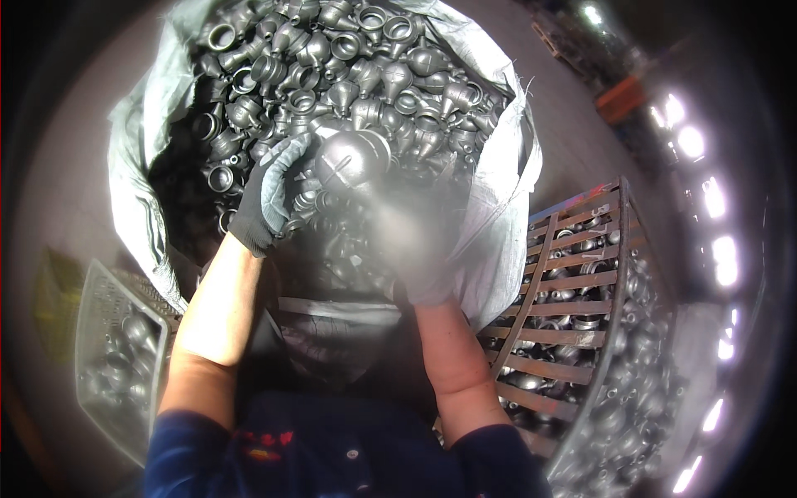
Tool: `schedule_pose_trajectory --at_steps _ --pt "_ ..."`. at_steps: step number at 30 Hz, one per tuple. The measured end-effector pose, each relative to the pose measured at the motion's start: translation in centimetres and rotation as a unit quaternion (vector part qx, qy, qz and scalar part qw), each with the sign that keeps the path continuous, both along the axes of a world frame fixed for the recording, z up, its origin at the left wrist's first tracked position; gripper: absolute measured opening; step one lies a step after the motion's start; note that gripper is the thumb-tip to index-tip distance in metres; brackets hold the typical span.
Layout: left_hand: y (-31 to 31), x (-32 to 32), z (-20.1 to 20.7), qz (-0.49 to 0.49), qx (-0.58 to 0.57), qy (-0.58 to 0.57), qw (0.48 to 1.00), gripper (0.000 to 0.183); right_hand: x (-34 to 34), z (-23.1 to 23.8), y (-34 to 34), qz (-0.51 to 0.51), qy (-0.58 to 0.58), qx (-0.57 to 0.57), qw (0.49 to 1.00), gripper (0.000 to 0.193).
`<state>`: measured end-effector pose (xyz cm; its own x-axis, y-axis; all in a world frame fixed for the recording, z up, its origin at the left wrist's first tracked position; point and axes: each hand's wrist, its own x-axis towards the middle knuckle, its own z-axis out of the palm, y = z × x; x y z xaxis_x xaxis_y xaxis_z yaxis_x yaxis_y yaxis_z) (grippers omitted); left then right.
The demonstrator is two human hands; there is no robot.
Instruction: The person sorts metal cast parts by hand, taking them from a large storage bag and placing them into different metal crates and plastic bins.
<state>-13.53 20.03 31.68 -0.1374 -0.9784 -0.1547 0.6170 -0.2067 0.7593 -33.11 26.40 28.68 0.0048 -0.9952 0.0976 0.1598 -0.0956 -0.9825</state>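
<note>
A shiny grey bulb-shaped metal casting (353, 159) is held up between my hands, over a big white woven sack (133, 174) filled with similar castings (340, 50). My left hand (278, 187), in a grey and black glove, curves its fingers around the casting's left side; the fingertips are partly hidden behind it. On the lower right of the casting is my right hand (419, 236), gloved in grey. A hazy smear covers its fingers, so their grip does not show.
At the right stands a rusty slatted metal crate (573, 309) with more castings in and beside it. A pale plastic bin (98, 332) with castings is at the left. The sack's loose rim (515, 158) rises around my forearms.
</note>
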Motion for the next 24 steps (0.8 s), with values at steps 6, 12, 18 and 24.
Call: schedule_pose_trajectory --at_steps 6,12,18,24 --pt "0.0 -1.0 -0.1 -0.064 0.021 0.058 0.996 0.036 2.1 3.4 1.0 -0.189 0.242 -0.205 0.929 0.029" --pt "0.2 -2.1 -0.6 -0.106 0.002 0.144 0.984 0.039 2.2 3.6 1.5 -0.199 0.377 -0.264 0.865 0.037" --pt "-0.8 -2.4 -2.8 -0.113 0.031 0.266 0.957 0.040 3.2 4.2 1.8 -0.178 0.418 -0.299 0.839 0.033" --pt "-1.1 -2.4 -3.1 -0.138 0.046 0.337 0.930 0.041 3.8 3.7 2.2 -0.149 0.294 -0.281 0.902 0.040"
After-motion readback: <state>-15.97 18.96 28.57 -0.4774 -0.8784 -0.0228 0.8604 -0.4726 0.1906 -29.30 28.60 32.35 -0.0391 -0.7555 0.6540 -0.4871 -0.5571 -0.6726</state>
